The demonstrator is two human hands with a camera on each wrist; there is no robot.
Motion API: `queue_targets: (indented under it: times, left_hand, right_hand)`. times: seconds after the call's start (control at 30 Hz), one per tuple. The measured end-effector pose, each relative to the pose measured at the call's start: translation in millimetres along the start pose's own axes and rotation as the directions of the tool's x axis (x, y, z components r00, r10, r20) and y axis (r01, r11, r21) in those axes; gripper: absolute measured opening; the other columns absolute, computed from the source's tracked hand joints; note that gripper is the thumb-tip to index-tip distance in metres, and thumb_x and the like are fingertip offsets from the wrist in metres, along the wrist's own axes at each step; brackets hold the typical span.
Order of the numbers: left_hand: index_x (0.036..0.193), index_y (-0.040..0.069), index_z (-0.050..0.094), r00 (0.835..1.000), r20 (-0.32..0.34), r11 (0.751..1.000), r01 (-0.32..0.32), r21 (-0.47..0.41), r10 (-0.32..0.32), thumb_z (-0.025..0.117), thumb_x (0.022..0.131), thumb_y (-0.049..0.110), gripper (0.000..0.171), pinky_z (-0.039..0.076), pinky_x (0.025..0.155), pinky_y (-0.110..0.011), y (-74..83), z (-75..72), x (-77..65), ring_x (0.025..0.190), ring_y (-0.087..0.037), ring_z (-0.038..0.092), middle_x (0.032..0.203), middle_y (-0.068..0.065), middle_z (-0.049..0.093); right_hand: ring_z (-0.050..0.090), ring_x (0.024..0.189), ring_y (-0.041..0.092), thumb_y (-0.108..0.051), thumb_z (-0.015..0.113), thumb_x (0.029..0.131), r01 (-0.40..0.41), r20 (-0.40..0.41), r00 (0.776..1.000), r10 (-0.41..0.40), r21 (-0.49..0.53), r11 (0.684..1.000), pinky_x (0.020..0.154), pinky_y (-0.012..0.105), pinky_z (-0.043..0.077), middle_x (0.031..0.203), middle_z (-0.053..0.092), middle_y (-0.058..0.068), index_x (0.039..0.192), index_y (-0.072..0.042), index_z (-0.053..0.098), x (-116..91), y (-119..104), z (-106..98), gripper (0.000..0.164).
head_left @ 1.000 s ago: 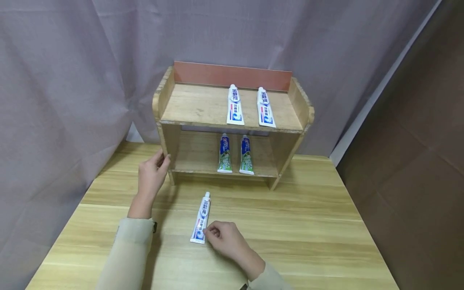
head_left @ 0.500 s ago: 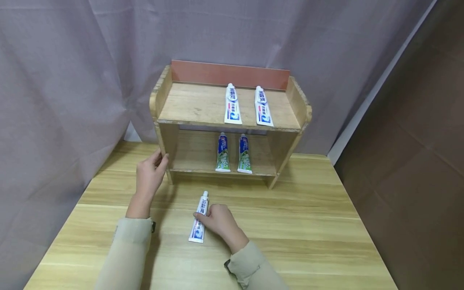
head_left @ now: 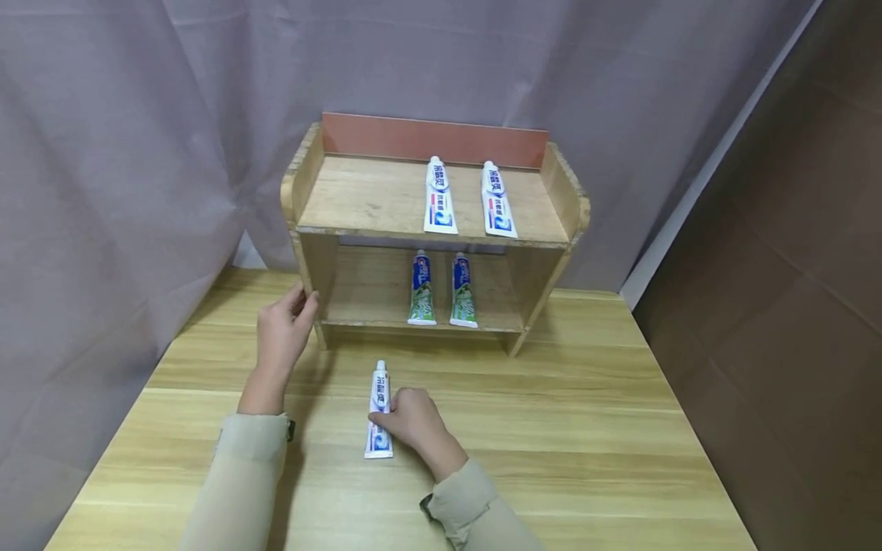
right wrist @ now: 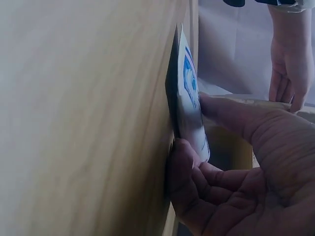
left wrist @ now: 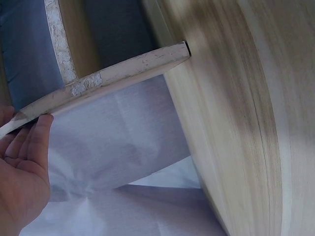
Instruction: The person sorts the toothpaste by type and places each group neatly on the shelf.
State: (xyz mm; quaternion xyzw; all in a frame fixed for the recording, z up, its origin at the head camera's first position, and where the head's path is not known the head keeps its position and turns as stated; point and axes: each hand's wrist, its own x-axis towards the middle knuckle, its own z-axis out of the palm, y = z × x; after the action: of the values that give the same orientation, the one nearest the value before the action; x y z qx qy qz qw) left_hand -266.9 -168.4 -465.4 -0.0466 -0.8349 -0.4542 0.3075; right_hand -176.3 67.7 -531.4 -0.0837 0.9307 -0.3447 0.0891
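Observation:
My right hand [head_left: 419,422] pinches a white and blue toothpaste tube [head_left: 380,389] by its middle, with the thumb across the printed face. In the right wrist view, the tube [right wrist: 189,93] sits between thumb and curled fingers, close over the tabletop. Its cap end points toward a small two-tier wooden shelf [head_left: 365,193]. My left hand [head_left: 282,330] holds the shelf's left side panel; in the left wrist view, the fingers of that hand [left wrist: 24,182] lie against the panel [left wrist: 128,69], with the thumb partly hidden.
Two white toothpaste tubes, left [head_left: 439,199] and right [head_left: 498,200], lie on the upper tier. Below them lie two blue-green tubes, left [head_left: 422,291] and right [head_left: 463,292]. A grey curtain [head_left: 413,61] hangs behind the wooden table [head_left: 586,428].
From beside the tube's lower end, my right hand has moved onto its middle and taken hold. The tube has turned to lie straighter. My left hand stays on the shelf panel.

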Motion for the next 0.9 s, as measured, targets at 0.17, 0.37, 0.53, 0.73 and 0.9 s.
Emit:
queue_targets:
  times: [0.17,0.37,0.53,0.73,0.9]
  left_hand:
    - [0.120,0.005,0.073,1.000,-0.015,1.000,-0.005,0.009,0.005,0.066,0.097,0.017,0.027,0.063,0.078,-0.039,-0.7,-0.4,0.4,0.093,-0.032,0.074,0.105,-0.019,0.074]
    - [0.120,0.004,0.073,1.000,-0.007,1.000,-0.003,0.006,0.003,0.065,0.097,0.017,0.027,0.063,0.078,-0.039,-0.5,-0.2,0.5,0.093,-0.032,0.074,0.106,-0.019,0.073]
    - [0.119,0.003,0.073,1.000,-0.007,1.000,-0.001,0.003,0.001,0.066,0.097,0.016,0.026,0.062,0.077,-0.037,-0.8,-0.3,-0.4,0.093,-0.032,0.074,0.105,-0.020,0.073]
    - [0.122,0.004,0.072,1.000,-0.007,1.000,0.005,0.008,-0.005,0.065,0.098,0.017,0.028,0.062,0.077,-0.037,-1.2,-1.6,-0.1,0.093,-0.032,0.074,0.106,-0.019,0.073]
    - [0.120,0.003,0.072,1.000,-0.004,1.000,-0.002,0.015,0.002,0.065,0.098,0.018,0.028,0.063,0.077,-0.039,0.0,-1.3,-0.8,0.092,-0.033,0.074,0.105,-0.020,0.073]
  right_hand:
    - [0.033,0.037,0.004,-0.044,0.079,0.083,-0.018,0.009,1.000,0.018,-0.013,1.000,0.034,0.020,0.023,0.041,0.038,-0.012,0.050,-0.019,0.049,3.5,-1.7,1.2,0.051]
    - [0.045,0.038,0.008,-0.033,0.083,0.077,-0.027,-0.006,1.000,0.027,-0.027,0.999,0.033,0.023,0.037,0.046,0.050,-0.006,0.057,-0.014,0.058,6.1,-4.3,2.0,0.038]
    - [0.046,0.035,0.008,-0.021,0.078,0.078,-0.016,-0.008,1.000,0.016,-0.018,1.000,0.030,0.020,0.040,0.051,0.054,-0.002,0.063,-0.010,0.059,4.3,-1.8,1.6,0.027]
    - [0.055,0.044,0.011,-0.026,0.079,0.086,-0.038,0.027,0.999,0.035,0.088,0.995,0.035,0.022,0.049,0.066,0.061,0.000,0.079,-0.002,0.068,4.2,2.1,-1.4,0.027]
    - [0.060,0.050,0.012,-0.028,0.077,0.088,-0.049,0.057,0.998,0.041,0.142,0.989,0.042,0.024,0.054,0.067,0.062,0.001,0.080,-0.003,0.068,3.8,5.1,-6.7,0.028]
